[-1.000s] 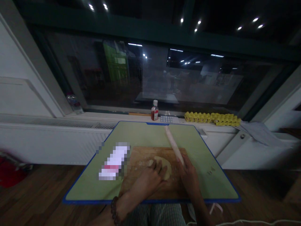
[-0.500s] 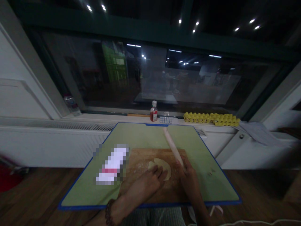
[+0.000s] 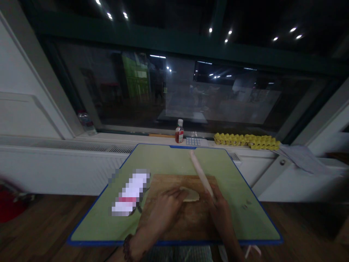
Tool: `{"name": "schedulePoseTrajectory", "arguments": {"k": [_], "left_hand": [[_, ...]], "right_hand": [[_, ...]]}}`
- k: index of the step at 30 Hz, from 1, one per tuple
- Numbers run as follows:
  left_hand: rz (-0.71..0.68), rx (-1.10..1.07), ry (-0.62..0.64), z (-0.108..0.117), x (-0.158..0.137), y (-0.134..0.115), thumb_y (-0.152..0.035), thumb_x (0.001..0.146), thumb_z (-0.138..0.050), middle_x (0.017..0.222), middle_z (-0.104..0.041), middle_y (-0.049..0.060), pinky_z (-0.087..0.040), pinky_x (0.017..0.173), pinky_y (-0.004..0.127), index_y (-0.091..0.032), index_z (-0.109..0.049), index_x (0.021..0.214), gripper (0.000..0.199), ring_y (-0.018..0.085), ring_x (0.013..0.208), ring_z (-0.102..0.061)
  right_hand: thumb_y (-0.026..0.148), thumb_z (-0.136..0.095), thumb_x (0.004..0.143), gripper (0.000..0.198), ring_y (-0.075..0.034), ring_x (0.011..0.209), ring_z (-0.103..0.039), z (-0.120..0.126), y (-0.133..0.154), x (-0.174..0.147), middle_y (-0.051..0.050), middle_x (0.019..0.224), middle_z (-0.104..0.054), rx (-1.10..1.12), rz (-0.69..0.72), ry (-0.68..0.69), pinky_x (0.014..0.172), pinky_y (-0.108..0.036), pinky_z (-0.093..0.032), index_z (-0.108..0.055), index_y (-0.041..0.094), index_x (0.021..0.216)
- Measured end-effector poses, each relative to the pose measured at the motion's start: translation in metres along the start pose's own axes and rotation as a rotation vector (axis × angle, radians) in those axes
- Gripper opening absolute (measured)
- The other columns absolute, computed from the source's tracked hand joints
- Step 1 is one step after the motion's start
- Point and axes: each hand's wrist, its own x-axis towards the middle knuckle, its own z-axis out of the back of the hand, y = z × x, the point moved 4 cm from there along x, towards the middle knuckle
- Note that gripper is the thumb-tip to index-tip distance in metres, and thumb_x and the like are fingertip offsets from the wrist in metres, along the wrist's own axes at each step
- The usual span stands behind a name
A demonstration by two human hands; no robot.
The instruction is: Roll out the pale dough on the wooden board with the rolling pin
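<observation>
A flat piece of pale dough [image 3: 191, 195] lies on the wooden cutting board [image 3: 185, 223]. My left hand [image 3: 167, 203], with a beaded bracelet at the wrist, has its fingers closed on the dough's left edge; the fingertips and that edge are partly hidden. In my right hand [image 3: 220, 209] is one end of a wooden rolling pin [image 3: 201, 173]. The pin slants away to the upper left, across the board's far right corner, beside the dough and apart from it.
Under the board is a green table [image 3: 166, 158] with a blue rim. A blurred-out white object [image 3: 131, 193] lies left of the board. On the windowsill stand a small red-labelled bottle [image 3: 179, 133], a yellow egg tray [image 3: 245, 141] and a clear bottle [image 3: 86, 123].
My left hand has drawn left with the dough's edge, and the dough shows a narrower shape than before. The right hand still holds the rolling pin in nearly the same place.
</observation>
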Motion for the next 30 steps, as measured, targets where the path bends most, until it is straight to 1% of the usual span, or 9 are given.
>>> {"name": "schedulePoseTrajectory", "arguments": {"k": [2,5,8,11,16,19,22,25,30], "left_hand": [[0.072,-0.040,-0.066,0.006,-0.001,0.008,-0.006,0.089,-0.042,0.113,-0.073,0.006,-0.055,0.088,0.035,-0.024,-0.060,0.129,0.047,0.021,0.101,-0.069],[0.196,-0.161,-0.168,0.014,-0.002,0.023,-0.025,0.098,-0.040,0.097,-0.076,0.004,-0.055,0.079,0.033,-0.024,-0.067,0.114,0.032,0.022,0.087,-0.072],[0.266,-0.346,-0.263,0.019,-0.002,0.029,-0.038,0.100,-0.039,0.097,-0.076,0.004,-0.054,0.079,0.031,-0.022,-0.069,0.104,0.034,0.022,0.090,-0.071],[0.326,-0.437,-0.268,0.018,-0.002,0.026,-0.045,0.099,-0.040,0.101,-0.075,0.002,-0.054,0.078,0.031,-0.024,-0.067,0.109,0.036,0.022,0.094,-0.070],[0.306,-0.548,-0.233,0.004,0.000,0.011,-0.035,0.101,-0.034,0.121,-0.069,0.001,-0.053,0.090,0.033,-0.027,-0.052,0.130,0.035,0.019,0.109,-0.066],[0.272,-0.525,-0.281,-0.015,0.001,0.010,-0.026,0.099,-0.035,0.140,-0.056,0.004,-0.046,0.104,0.036,-0.026,-0.038,0.142,0.043,0.017,0.127,-0.054],[0.263,-0.573,-0.350,-0.031,-0.003,0.014,-0.023,0.095,-0.040,0.146,-0.049,0.008,-0.042,0.109,0.040,-0.023,-0.031,0.146,0.052,0.018,0.134,-0.046],[0.259,-0.596,-0.424,-0.033,-0.014,0.018,-0.025,0.094,-0.044,0.147,-0.047,0.010,-0.038,0.113,0.046,-0.023,-0.034,0.144,0.051,0.022,0.137,-0.043],[0.289,-0.372,-0.486,-0.012,-0.028,0.026,-0.029,0.096,-0.045,0.152,-0.037,0.006,-0.030,0.117,0.051,-0.026,-0.045,0.138,0.042,0.025,0.142,-0.032]], "right_hand": [[0.050,-0.041,0.093,0.045,-0.022,0.097,-0.069,-0.001,-0.001,0.000,-0.007,0.114,-0.070,-0.007,-0.013,0.004,0.082,-0.030,-0.053,-0.059,0.024,0.125],[0.049,-0.042,0.093,0.045,-0.022,0.097,-0.069,-0.001,-0.003,0.001,-0.007,0.116,-0.070,-0.028,-0.019,-0.020,0.082,-0.031,-0.053,-0.060,0.023,0.124],[0.048,-0.042,0.092,0.044,-0.022,0.094,-0.069,-0.001,-0.004,0.001,-0.007,0.114,-0.070,-0.039,-0.023,-0.020,0.080,-0.031,-0.053,-0.061,0.023,0.123],[0.049,-0.043,0.092,0.042,-0.021,0.087,-0.070,0.000,-0.003,0.001,-0.006,0.106,-0.073,-0.058,-0.031,-0.016,0.076,-0.030,-0.054,-0.062,0.024,0.121],[0.050,-0.044,0.092,0.041,-0.020,0.083,-0.071,0.001,0.000,0.001,-0.005,0.104,-0.074,-0.055,-0.008,-0.031,0.071,-0.028,-0.054,-0.063,0.026,0.119],[0.049,-0.043,0.093,0.041,-0.020,0.088,-0.071,0.002,0.001,0.000,-0.005,0.109,-0.073,-0.046,0.005,-0.021,0.073,-0.028,-0.054,-0.062,0.026,0.121],[0.046,-0.044,0.093,0.040,-0.020,0.090,-0.071,0.002,0.003,0.000,-0.005,0.109,-0.073,-0.028,0.010,-0.013,0.076,-0.028,-0.055,-0.061,0.025,0.122],[0.045,-0.046,0.093,0.039,-0.020,0.090,-0.071,0.002,0.005,-0.001,-0.005,0.107,-0.073,-0.043,0.022,0.002,0.078,-0.028,-0.055,-0.063,0.024,0.120],[0.043,-0.047,0.092,0.037,-0.021,0.094,-0.071,-0.002,0.008,-0.004,-0.004,0.113,-0.072,-0.136,0.070,0.072,0.083,-0.033,-0.055,-0.064,0.026,0.120]]}}
